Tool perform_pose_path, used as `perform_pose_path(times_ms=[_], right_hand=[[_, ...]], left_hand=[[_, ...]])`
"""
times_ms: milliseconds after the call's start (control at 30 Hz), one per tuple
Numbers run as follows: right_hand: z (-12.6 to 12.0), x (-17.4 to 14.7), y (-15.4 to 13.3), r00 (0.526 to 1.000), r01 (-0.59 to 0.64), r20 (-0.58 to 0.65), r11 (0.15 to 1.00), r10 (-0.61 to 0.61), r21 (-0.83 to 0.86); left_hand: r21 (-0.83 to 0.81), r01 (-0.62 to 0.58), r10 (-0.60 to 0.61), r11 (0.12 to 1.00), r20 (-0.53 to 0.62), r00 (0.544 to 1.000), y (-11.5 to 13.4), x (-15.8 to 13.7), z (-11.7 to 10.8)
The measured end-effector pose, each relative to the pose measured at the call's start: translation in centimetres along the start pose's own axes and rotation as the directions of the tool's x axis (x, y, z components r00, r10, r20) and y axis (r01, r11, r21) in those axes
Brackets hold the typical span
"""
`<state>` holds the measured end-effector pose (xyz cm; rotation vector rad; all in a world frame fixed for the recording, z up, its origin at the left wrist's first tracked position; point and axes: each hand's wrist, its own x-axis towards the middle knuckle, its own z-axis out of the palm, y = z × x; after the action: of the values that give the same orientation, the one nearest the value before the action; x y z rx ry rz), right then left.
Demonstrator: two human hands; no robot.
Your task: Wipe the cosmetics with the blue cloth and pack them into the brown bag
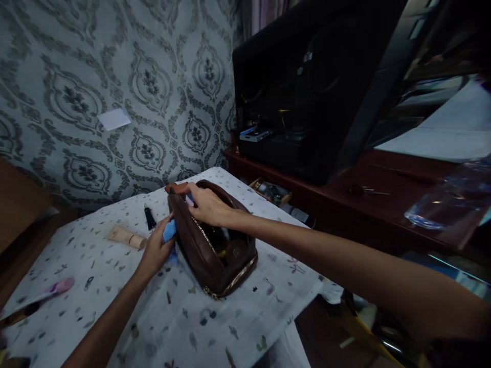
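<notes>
A brown leather toiletry bag (199,250) lies on the patterned cloth with its zip undone and its mouth open. Inside it are dark items and a bit of yellow, too dim to name. My right hand (209,205) reaches into the far end of the bag, fingers bent round a small pale lilac thing (189,201), mostly hidden. Against the bag's left side, my left hand (158,244) is closed on a small blue, soft-looking thing (169,231). Left of that hand lie a beige cosmetic tube (126,237) and a small black tube (149,217).
A white printed cloth (207,327) covers the table. A pink-tipped brush (57,287) lies near its left edge. To the right, a dark red desk (345,204) holds a large black case (307,92), keys (374,192) and clear plastic (441,204). Patterned wallpaper (153,102) rises behind.
</notes>
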<state>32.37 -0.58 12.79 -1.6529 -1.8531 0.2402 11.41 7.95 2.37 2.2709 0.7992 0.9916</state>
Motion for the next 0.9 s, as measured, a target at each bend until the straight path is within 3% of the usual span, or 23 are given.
perform_pose_path(times_ms=[333, 467, 533, 667, 900], right_hand=[[-3.2, -0.2, -0.3, 0.953, -0.111, 0.299, 0.975, 0.050, 0.192], [-4.8, -0.4, 0.3, 0.970, -0.131, 0.231, 0.965, 0.077, 0.228], [-5.1, -0.4, 0.5, 0.986, -0.109, 0.140, 0.984, 0.089, 0.140], [-4.1, 0.2, 0.3, 1.000, 0.013, 0.024, 0.993, -0.010, -0.119], [-2.0, 2.2, -0.8, 0.992, 0.075, 0.115, 0.990, -0.061, -0.118]], left_hand=[[-0.039, 0.064, -0.062, 0.997, 0.039, 0.997, 0.1, -0.5, -0.4], [-0.034, 0.068, -0.067, 0.997, 0.045, 0.997, -0.3, -0.7, -0.4], [-0.024, 0.066, -0.065, 0.998, 0.036, 0.997, -0.4, -0.9, -0.3], [-0.008, 0.068, -0.068, 0.998, 0.023, 0.997, -0.2, -1.0, -0.3], [-0.009, 0.078, -0.078, 0.997, 0.025, 0.997, 0.2, -1.1, -0.3]])
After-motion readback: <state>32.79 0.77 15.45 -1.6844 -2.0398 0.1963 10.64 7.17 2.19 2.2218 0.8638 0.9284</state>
